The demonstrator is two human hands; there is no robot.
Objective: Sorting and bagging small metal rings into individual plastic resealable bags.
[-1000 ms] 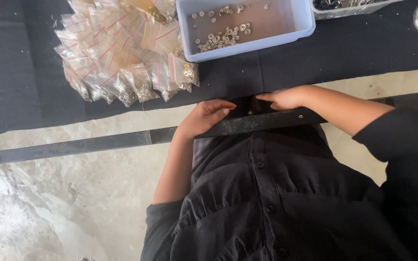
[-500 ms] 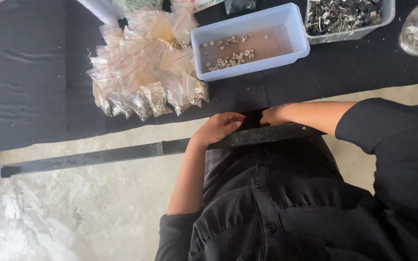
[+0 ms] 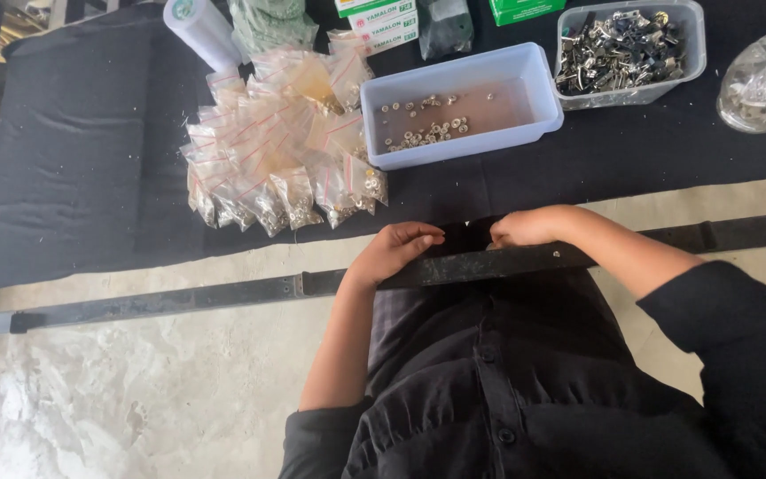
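Black cloth covers bench (image 3: 73, 160) | left hand (image 3: 396, 250) loosely curled, fingertips on dark metal bar (image 3: 454, 266), gripping nothing seen | right hand (image 3: 525, 228) closed at bar's edge, contents hidden | bar's long axis runs 9-to-3 under both | tray of small rings (image 3: 458, 102) at 12, nearer right hand | bagged rings (image 3: 281, 160) at 11

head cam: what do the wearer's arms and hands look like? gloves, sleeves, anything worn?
Both hands are bare: no gloves, and no rings or watch that I can make out. The left hand and right hand come out of black sleeves pushed up past the forearms, part of a black buttoned shirt. No markings visible.
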